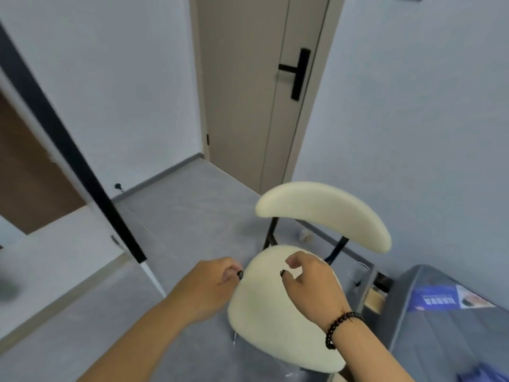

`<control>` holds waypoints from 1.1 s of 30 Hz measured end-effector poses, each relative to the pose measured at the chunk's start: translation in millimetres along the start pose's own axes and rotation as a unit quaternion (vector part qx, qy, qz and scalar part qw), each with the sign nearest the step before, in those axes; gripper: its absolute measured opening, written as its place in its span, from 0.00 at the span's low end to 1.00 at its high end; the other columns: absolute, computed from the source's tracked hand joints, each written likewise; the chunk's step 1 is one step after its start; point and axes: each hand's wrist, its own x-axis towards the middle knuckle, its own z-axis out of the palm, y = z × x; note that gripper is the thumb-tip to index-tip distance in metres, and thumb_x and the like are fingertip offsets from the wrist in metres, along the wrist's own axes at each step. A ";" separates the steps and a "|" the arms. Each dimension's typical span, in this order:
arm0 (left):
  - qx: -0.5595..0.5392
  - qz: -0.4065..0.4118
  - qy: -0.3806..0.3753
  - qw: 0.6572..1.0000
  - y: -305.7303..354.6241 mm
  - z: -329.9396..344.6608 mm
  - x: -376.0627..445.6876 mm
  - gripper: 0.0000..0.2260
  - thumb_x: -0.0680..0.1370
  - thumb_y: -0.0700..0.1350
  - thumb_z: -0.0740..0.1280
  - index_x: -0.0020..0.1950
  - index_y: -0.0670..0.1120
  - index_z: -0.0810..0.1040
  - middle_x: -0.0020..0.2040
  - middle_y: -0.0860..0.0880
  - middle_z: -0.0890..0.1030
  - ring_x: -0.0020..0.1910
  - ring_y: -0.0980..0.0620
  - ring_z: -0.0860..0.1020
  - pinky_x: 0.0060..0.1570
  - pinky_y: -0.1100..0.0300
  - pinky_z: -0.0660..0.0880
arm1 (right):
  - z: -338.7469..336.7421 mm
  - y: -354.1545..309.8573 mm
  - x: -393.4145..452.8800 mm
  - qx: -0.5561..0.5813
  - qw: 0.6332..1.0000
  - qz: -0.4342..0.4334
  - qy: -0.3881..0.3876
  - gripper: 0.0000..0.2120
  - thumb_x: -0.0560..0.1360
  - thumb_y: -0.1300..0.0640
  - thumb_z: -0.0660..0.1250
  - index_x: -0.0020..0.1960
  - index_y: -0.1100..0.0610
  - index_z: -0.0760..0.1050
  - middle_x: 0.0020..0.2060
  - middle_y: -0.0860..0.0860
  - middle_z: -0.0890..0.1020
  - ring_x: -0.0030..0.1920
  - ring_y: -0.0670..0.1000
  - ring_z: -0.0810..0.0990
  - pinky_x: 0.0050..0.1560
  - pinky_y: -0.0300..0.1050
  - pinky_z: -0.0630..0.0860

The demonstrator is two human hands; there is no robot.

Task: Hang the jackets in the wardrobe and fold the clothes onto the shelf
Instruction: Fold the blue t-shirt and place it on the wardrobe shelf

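Grey floor (pixel 192 216), blurred wardrobe edge (pixel 68 150)

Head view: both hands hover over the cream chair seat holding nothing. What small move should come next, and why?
Probably turn away to find a garment. The left hand and right hand hang loosely curled above the chair seat with nothing in them, and the seat and backrest carry no clothing. No jacket or hanger shows in this view.
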 end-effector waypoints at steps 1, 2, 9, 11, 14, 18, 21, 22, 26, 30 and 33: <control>0.001 -0.006 -0.013 1.000 -2.1 16.1 6.4 0.08 0.78 0.47 0.61 0.51 0.58 0.77 0.48 0.57 0.82 0.46 0.60 0.78 0.49 0.61 0.76 | 4.0 16.7 2.2 0.005 1.000 0.009 -0.006 0.13 0.77 0.51 0.62 0.61 0.51 0.73 0.59 0.44 0.76 0.50 0.46 0.79 0.49 0.39 0.74; -0.002 -0.013 -0.026 1.000 -5.1 31.5 12.1 0.07 0.78 0.47 0.62 0.51 0.59 0.77 0.49 0.57 0.81 0.47 0.60 0.78 0.49 0.63 0.75 | 10.2 32.7 3.1 0.011 1.000 0.016 -0.013 0.13 0.77 0.51 0.62 0.61 0.51 0.73 0.58 0.44 0.76 0.50 0.47 0.79 0.49 0.40 0.75; -0.043 -0.033 -0.056 0.997 -43.1 131.6 49.4 0.10 0.78 0.45 0.62 0.52 0.59 0.77 0.49 0.57 0.82 0.51 0.58 0.79 0.55 0.54 0.77 | 84.6 131.3 9.0 0.032 0.998 0.058 -0.023 0.12 0.76 0.53 0.64 0.59 0.53 0.74 0.56 0.45 0.78 0.48 0.48 0.79 0.48 0.39 0.73; -0.050 -0.033 -0.056 0.997 -56.8 161.3 56.6 0.11 0.78 0.44 0.60 0.50 0.59 0.76 0.48 0.56 0.82 0.49 0.57 0.80 0.53 0.53 0.78 | 109.3 156.6 9.9 0.030 0.997 0.062 -0.030 0.12 0.76 0.52 0.64 0.58 0.53 0.75 0.55 0.46 0.78 0.48 0.48 0.78 0.48 0.38 0.72; -0.062 -0.024 -0.051 0.997 -73.2 205.4 63.0 0.11 0.79 0.42 0.59 0.52 0.56 0.77 0.47 0.57 0.82 0.49 0.59 0.79 0.54 0.58 0.77 | 141.6 191.1 12.6 0.037 0.997 0.062 -0.042 0.09 0.76 0.53 0.64 0.55 0.53 0.76 0.52 0.45 0.79 0.46 0.47 0.78 0.45 0.37 0.73; -0.073 -0.012 -0.038 0.997 -92.9 264.2 62.8 0.11 0.79 0.41 0.60 0.54 0.53 0.78 0.46 0.55 0.83 0.48 0.61 0.80 0.52 0.63 0.76 | 169.9 233.5 2.2 0.097 0.993 0.059 -0.020 0.05 0.76 0.56 0.64 0.50 0.52 0.77 0.45 0.44 0.80 0.42 0.47 0.80 0.40 0.35 0.76; -0.085 -0.004 -0.030 0.996 -96.3 310.2 46.9 0.12 0.79 0.39 0.59 0.54 0.52 0.78 0.45 0.53 0.84 0.45 0.62 0.81 0.41 0.70 0.75 | 170.9 277.0 -21.7 0.078 0.993 0.076 0.038 0.09 0.77 0.58 0.60 0.54 0.53 0.76 0.46 0.45 0.79 0.40 0.46 0.76 0.38 0.35 0.71; -0.086 0.000 -0.031 0.996 -93.7 324.2 38.2 0.12 0.80 0.39 0.59 0.53 0.52 0.78 0.45 0.53 0.84 0.44 0.62 0.81 0.36 0.72 0.73 | 168.0 293.2 -33.1 0.074 0.993 0.082 0.051 0.09 0.77 0.58 0.60 0.54 0.53 0.76 0.47 0.47 0.80 0.42 0.47 0.77 0.40 0.38 0.73; -0.055 0.038 -0.042 0.997 -72.2 379.5 4.9 0.12 0.79 0.37 0.60 0.53 0.53 0.78 0.46 0.54 0.84 0.47 0.58 0.81 0.47 0.68 0.76 | 151.5 355.1 -91.4 0.085 0.990 0.096 0.056 0.09 0.77 0.58 0.60 0.55 0.55 0.75 0.48 0.48 0.79 0.46 0.49 0.78 0.48 0.44 0.77; -0.034 0.083 -0.058 0.994 -35.3 432.9 -22.1 0.11 0.80 0.40 0.60 0.53 0.54 0.78 0.45 0.55 0.84 0.46 0.61 0.81 0.51 0.66 0.74 | 138.0 412.5 -146.5 0.094 0.986 0.112 0.079 0.07 0.75 0.58 0.61 0.52 0.54 0.75 0.44 0.49 0.80 0.44 0.49 0.79 0.46 0.45 0.79; -0.032 0.109 -0.086 0.990 -5.9 474.1 -38.8 0.10 0.81 0.42 0.59 0.53 0.54 0.78 0.44 0.56 0.84 0.43 0.63 0.81 0.47 0.68 0.73 | 132.7 455.8 -177.4 0.093 0.982 0.137 0.091 0.07 0.75 0.58 0.62 0.52 0.55 0.76 0.44 0.50 0.80 0.44 0.51 0.79 0.45 0.43 0.78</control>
